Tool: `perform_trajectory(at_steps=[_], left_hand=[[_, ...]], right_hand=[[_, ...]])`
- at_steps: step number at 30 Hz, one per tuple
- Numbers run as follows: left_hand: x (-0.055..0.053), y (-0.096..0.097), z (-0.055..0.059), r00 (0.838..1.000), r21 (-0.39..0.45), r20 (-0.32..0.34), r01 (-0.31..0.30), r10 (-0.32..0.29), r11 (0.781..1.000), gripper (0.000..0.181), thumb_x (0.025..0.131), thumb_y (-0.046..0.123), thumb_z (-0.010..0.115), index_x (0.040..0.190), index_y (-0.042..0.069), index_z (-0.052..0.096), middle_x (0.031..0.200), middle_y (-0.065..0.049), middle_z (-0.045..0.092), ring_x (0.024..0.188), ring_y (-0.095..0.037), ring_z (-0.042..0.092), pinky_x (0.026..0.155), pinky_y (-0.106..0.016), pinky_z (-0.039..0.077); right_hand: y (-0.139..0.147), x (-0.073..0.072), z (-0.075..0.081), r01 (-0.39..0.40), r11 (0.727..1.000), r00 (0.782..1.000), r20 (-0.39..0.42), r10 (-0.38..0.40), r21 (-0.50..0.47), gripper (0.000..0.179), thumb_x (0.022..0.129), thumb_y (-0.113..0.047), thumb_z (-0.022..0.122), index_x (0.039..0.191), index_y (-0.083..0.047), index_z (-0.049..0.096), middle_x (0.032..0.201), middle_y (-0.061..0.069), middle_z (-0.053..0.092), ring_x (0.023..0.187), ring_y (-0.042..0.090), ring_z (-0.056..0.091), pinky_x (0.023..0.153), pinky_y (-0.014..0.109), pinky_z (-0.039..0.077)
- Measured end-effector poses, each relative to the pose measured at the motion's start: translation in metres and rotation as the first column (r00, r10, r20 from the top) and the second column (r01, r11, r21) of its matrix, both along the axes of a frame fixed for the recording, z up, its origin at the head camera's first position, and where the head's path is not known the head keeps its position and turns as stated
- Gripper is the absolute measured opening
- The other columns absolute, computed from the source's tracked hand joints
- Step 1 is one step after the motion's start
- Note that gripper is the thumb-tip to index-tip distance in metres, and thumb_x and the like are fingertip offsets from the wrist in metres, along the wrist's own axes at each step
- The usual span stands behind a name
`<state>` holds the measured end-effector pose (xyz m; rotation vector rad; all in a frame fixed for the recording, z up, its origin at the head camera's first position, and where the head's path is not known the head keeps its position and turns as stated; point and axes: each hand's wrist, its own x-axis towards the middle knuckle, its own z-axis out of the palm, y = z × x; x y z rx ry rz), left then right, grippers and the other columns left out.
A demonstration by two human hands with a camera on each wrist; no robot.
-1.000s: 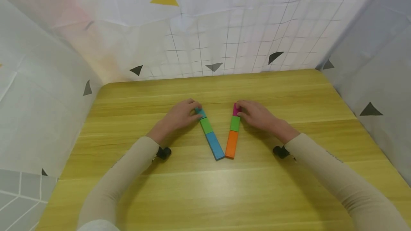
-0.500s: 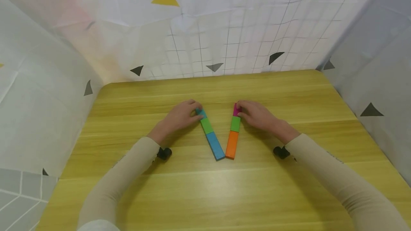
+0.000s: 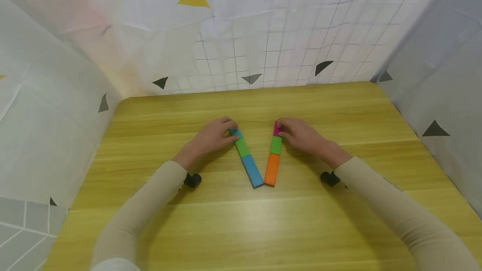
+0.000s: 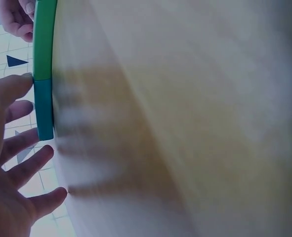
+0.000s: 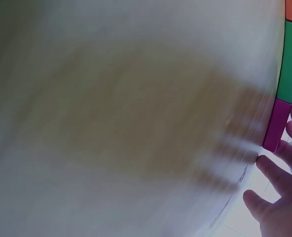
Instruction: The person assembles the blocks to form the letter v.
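Note:
Two rows of flat blocks form a V on the table, their near ends meeting. A blue block (image 3: 252, 171), a green block (image 3: 242, 148) and a short teal block (image 3: 237, 133) make up the left row. In the right row are an orange block (image 3: 272, 170), another green block (image 3: 276, 145) and a short magenta block (image 3: 276, 129). My left hand (image 3: 214, 136) pinches the teal block (image 4: 44, 108) between thumb and fingers at the row's far end. Opposite it, my right hand (image 3: 302, 135) pinches the magenta block (image 5: 276, 124), partly covering it.
The wooden table (image 3: 241, 225) has rounded back corners. White patterned sheets (image 3: 248, 49) stand behind it and on both sides. Black wrist-worn devices show under the left cuff (image 3: 193, 180) and the right cuff (image 3: 329, 178).

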<state>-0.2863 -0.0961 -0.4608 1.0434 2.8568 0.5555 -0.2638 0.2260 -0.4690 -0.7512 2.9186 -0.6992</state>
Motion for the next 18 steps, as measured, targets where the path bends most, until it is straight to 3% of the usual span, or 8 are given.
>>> perform_trajectory(at_steps=[9, 18], left_hand=[[0.0003, 0.0016, 0.0006, 0.999, 0.001, -0.021, 0.027, -0.027, 1.0, 0.027, 0.096, 0.04, 0.063, 0.115, 0.02, 0.066, 0.126, 0.0, 0.061, 0.111, -0.019, 0.06, 0.098, -0.037, 0.051], [0.0015, 0.0037, 0.005, 0.999, -0.047, -0.016, 0.037, -0.037, 0.998, 0.024, 0.097, 0.04, 0.063, 0.11, 0.021, 0.07, 0.139, -0.005, 0.057, 0.128, -0.025, 0.054, 0.107, -0.041, 0.046]], right_hand=[[0.0007, -0.0003, 0.0017, -0.011, 1.0, 1.0, -0.013, 0.011, 0.015, 0.015, 0.1, -0.02, 0.059, 0.113, -0.012, 0.06, 0.11, 0.004, 0.067, 0.104, 0.024, 0.061, 0.099, 0.045, 0.05], [0.0017, -0.0055, 0.004, -0.041, 0.998, 0.998, -0.051, 0.044, 0.056, 0.014, 0.097, -0.017, 0.063, 0.11, -0.012, 0.064, 0.106, 0.003, 0.069, 0.101, 0.022, 0.063, 0.094, 0.044, 0.052]])
